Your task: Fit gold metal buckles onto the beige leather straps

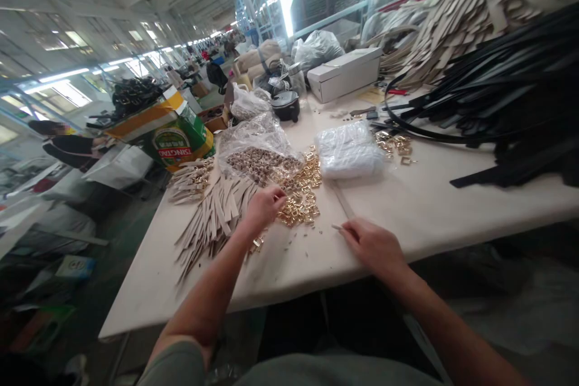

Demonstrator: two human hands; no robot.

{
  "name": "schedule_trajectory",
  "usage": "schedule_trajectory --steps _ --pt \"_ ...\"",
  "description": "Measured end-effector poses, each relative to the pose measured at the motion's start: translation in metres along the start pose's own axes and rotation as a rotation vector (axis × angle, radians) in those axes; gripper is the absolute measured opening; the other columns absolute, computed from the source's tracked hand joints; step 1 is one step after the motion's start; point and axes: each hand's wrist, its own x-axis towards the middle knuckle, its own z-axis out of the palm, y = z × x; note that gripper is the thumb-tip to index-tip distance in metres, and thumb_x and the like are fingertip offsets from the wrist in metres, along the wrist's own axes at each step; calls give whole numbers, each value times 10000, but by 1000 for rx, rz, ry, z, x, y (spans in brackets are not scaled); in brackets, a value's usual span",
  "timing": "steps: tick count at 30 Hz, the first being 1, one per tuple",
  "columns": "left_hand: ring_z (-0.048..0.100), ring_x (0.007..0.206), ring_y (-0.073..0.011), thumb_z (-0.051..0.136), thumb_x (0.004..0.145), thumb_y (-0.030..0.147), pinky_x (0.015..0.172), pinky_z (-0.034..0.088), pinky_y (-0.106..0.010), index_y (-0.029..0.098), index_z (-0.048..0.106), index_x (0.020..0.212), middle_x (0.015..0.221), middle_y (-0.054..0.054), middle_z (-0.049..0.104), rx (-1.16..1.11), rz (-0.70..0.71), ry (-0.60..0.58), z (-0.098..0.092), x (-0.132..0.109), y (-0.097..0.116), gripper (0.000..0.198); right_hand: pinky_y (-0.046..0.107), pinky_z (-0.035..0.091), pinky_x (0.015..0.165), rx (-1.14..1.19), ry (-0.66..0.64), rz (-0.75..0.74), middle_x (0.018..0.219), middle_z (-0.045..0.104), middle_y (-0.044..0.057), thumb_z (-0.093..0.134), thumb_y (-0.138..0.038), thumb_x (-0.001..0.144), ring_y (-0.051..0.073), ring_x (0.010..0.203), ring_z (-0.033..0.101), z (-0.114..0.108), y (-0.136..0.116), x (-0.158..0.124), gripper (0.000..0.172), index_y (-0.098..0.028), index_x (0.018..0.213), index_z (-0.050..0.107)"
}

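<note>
While the right hand (373,245), its thumb and fingers closed, pinches a narrow pale beige strip (337,227) that pokes out left of the fingertips, another flat beige length (342,200) runs from just above that hand toward a white, plastic-wrapped bundle (348,151); whether both are one piece cannot be told. The left hand (266,211), fingers curled together, is at the left edge of a heap of shiny gold-coloured metal buckles (301,208), beside fanned beige strips (212,214); its grip is unclear.
</note>
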Motion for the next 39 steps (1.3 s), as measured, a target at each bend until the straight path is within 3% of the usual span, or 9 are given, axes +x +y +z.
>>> schedule_trajectory --steps 2,5,13,16,21,23,27,30,39 --pt "629 853 -202 614 860 177 807 464 -316 172 730 900 951 -85 709 249 -46 76 -12 30 -23 122 288 353 562 14 27 13 748 723 23 580 -313 922 199 663 672 1 6 2 179 -221 785 652" --pt "621 1028 -255 622 790 99 927 447 -343 170 738 890 1042 -120 699 355 -95 72 -18 63 -50 169 287 341 554 30 46 -5 733 713 20 557 -323 928 192 653 662 2 9 2 194 -223 786 645" --pt "660 873 -243 699 701 123 835 474 -331 170 659 632 777 -81 700 152 -197 115 -21 85 -61 93 289 361 560 60 82 -35 734 714 21 532 -334 943 187 648 659 2 7 -3 217 -222 801 653" --pt "642 728 -169 714 774 283 748 501 -295 164 638 697 715 -33 677 -55 -213 167 -22 69 -49 161 287 390 575 108 84 -37 746 723 21 537 -347 946 191 658 670 0 8 -2 221 -226 814 667" --pt "637 656 -85 888 594 326 673 544 -198 162 606 719 723 11 667 -1243 -336 163 0 7 -8 349 290 439 609 206 123 -27 753 735 35 538 -377 954 197 673 681 -4 6 -3 246 -228 823 684" --pt "654 669 -72 906 583 259 643 546 -159 158 628 743 778 -1 698 -1478 -445 122 11 -21 11 336 288 446 612 243 145 -22 733 726 37 552 -387 951 191 658 673 -6 0 -5 246 -223 828 688" --pt "664 678 -60 859 686 206 610 546 -120 154 653 789 811 -7 711 -1680 -604 28 28 -66 40 236 271 446 641 306 166 -75 742 710 32 589 -346 948 174 681 662 -16 -25 -13 194 -218 841 689" --pt "653 684 -51 859 703 230 569 518 -96 154 661 817 825 1 702 -1755 -598 -36 35 -85 52 240 264 448 685 317 170 -150 776 710 33 581 -316 960 168 726 665 -24 -46 -16 187 -219 837 683" --pt "629 660 -44 857 699 232 585 511 -97 163 639 805 759 27 657 -1737 -581 -23 43 -101 69 252 244 419 680 206 134 -216 838 735 33 518 -304 1003 154 775 671 -30 -68 -19 222 -224 918 707"
